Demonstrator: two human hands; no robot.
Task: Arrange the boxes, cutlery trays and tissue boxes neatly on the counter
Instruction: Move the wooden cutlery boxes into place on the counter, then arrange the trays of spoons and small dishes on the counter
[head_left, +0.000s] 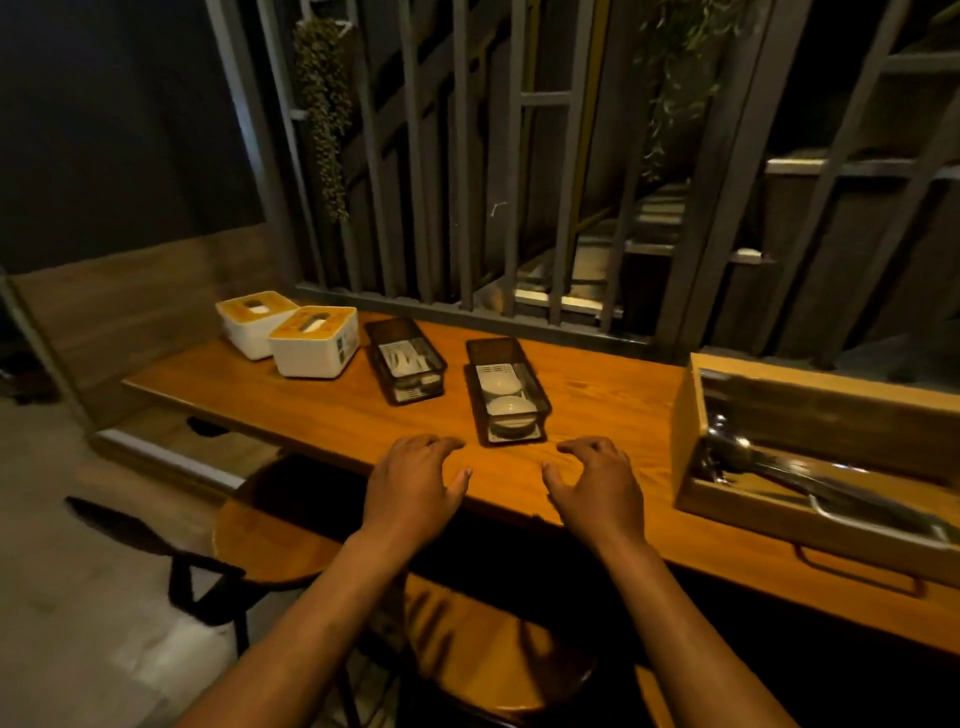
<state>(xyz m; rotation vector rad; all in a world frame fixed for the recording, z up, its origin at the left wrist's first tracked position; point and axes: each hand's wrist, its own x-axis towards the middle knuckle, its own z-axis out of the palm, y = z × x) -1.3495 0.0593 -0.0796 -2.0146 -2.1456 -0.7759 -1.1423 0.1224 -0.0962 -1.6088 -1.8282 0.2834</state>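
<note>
On the wooden counter (597, 395) two white tissue boxes with orange tops stand side by side at the far left, one behind (254, 322) and one in front (316, 340). Right of them lie two dark see-through cutlery trays: the left tray (405, 359) holds white spoons, the right tray (506, 389) holds small white dishes. A wooden box (810, 452) with metal utensils sits at the right. My left hand (415, 486) and my right hand (597, 483) hover over the counter's front edge, fingers spread, just short of the right tray, holding nothing.
A grey slatted metal screen (467, 156) with hanging plants rises behind the counter. Two round wooden stools (270, 540) stand below the counter's front edge, one partly under my arms. A wood-panelled wall closes the left end.
</note>
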